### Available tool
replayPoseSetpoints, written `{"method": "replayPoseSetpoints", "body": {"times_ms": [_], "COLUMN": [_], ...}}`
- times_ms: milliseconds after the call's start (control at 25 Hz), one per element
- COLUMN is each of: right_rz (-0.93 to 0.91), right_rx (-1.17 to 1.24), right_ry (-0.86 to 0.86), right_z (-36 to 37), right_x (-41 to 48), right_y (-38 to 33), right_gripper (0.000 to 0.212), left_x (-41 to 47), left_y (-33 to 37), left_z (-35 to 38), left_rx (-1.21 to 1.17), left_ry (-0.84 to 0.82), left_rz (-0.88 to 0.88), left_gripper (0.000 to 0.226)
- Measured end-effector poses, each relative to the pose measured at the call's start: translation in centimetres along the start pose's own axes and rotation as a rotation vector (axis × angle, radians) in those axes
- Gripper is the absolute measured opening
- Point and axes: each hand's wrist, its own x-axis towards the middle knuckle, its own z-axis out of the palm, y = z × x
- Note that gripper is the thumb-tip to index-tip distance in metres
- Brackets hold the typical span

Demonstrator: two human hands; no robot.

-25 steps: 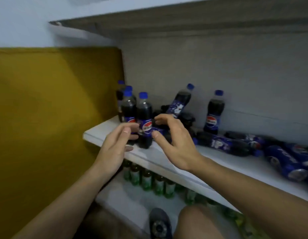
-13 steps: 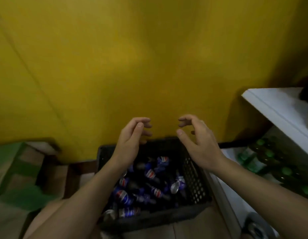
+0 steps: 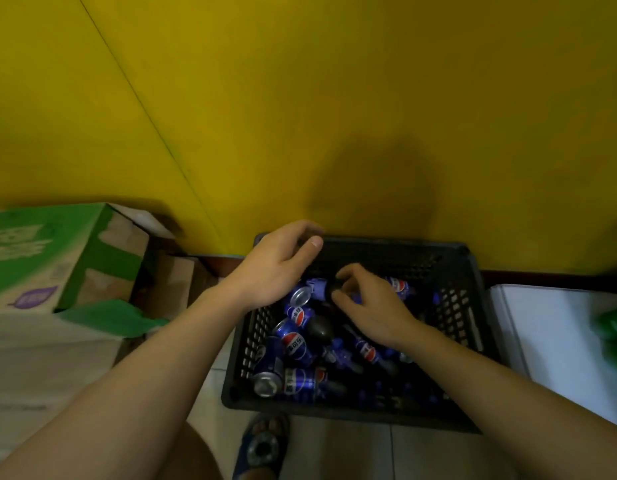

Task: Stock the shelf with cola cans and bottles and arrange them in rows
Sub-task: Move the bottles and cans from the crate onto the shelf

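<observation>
Far left, a green carton [image 3: 40, 258] sits by the yellow wall [image 3: 300, 98], flaps open, brown card showing inside. Next along, the left hand [image 3: 276, 268] hovers over the far left corner of the black crate [image 3: 466, 306]. Its fingers are loosely bent and its thumb is out straight, with nothing in it that I can see.

The crate stands on the floor close up by the wall, and it's a jumble in there. Cola cans [image 3: 295, 341] and bottles [image 3: 366, 351] lie every which way, none upright. One can [image 3: 265, 382] lies in the near left corner, its silver end turned up towards us.

Middle of the crate, the right hand [image 3: 369, 306] is down among them. Thumb and fingers curl round the dark end of a bottle [image 3: 319, 285], which lies on its side on top of the heap with its blue label to the left of the hand.

In front of the crate there's a foot in a sandal [image 3: 262, 445] on the tiles. Just beside the crate on the right is the white shelf [image 3: 549, 334], and at the very edge something green [image 3: 611, 327], too blurred to name.
</observation>
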Motion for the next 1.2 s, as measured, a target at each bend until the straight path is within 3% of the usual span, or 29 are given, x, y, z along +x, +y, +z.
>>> {"method": "replayPoseSetpoints", "body": {"times_ms": [160,240,360,440,560,680,800,880,960,1040,1200], "right_rz": [0.093,0.221,0.320,0.370,0.462,0.440,0.321,0.191,0.064,-0.052,-0.160], "right_rx": [-0.030,0.159,0.384,0.460,0.724,0.912,0.949,0.988,1.032,0.905,0.447], "right_ry": [-0.380,-0.478,-0.571,-0.564,-0.377,-0.010,0.223,0.280,0.298,0.309,0.337], "right_z": [8.5,13.1,20.0,22.4,20.2,15.6,10.6,8.2,7.0,6.7,7.7], "right_x": [2.2,2.7,2.6,2.6,2.2,2.6,3.4,3.6,3.0,2.2,3.2], "right_y": [0.9,0.5,0.4,1.1,-0.3,-1.3,-3.5,-4.5,-5.4,-5.5,-1.5], "right_gripper": [0.048,0.059,0.105,0.107,0.072,0.077,0.070,0.068,0.066,0.058,0.037], "left_x": [1.2,1.3,1.4,1.7,2.7,3.8,4.1,4.1,4.3,4.5,4.0], "left_y": [-1.3,-2.0,-2.7,-2.5,-2.6,-3.7,-4.1,-3.5,-2.7,-2.6,-3.6], "left_z": [-0.6,-1.1,-1.3,-1.2,-1.1,-0.8,0.0,0.6,0.8,0.4,-0.6], "left_rx": [0.025,0.018,-0.018,-0.030,-0.015,0.034,0.116,0.027,-0.251,-0.419,-0.462], "left_ry": [-0.026,-0.015,0.001,-0.005,-0.025,-0.086,-0.190,-0.208,-0.159,-0.054,0.141], "left_rz": [-0.032,-0.062,-0.095,-0.101,-0.129,-0.316,-0.618,-0.727,-0.797,-0.782,-0.758], "left_gripper": [0.037,0.036,0.030,0.029,0.030,0.041,0.060,0.058,0.052,0.050,0.047]}}
